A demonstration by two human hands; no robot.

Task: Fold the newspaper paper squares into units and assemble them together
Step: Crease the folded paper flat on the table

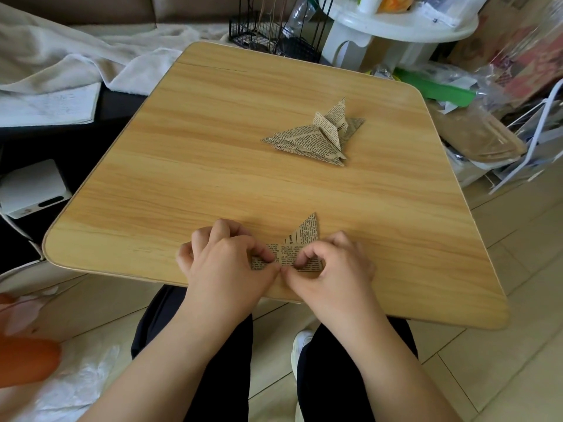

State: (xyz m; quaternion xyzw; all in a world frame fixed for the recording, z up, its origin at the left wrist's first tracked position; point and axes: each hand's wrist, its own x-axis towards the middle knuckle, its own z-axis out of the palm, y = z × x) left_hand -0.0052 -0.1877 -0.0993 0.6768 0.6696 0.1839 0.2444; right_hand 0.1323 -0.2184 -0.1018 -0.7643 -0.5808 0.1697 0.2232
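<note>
Head view, single frame. Item one: a wooden table with rounded corners, light grain, seen from above by a seated person whose dark trousers showed beneath its near edge. Item two: a newspaper unit lay flat on the table close to the near edge, one printed triangular flap pointing up and away to the right. Item three: the left hand rested on the left part of that unit, fingers curled, thumb and forefinger pinching the paper. Item four: the right hand sat on the right part, fingers likewise curled and pinching; the two thumbs met at the unit's near edge, so the hands were together on the one piece. Item five: a pile of folded units, same newsprint, lay further back and to the right on the table, well apart from the hands, one flap standing tilted. Surroundings: a black wire basket beyond the far edge, a white plastic stool beside it, a white cloth at far left, a white box at left, tiled floor below.
</note>
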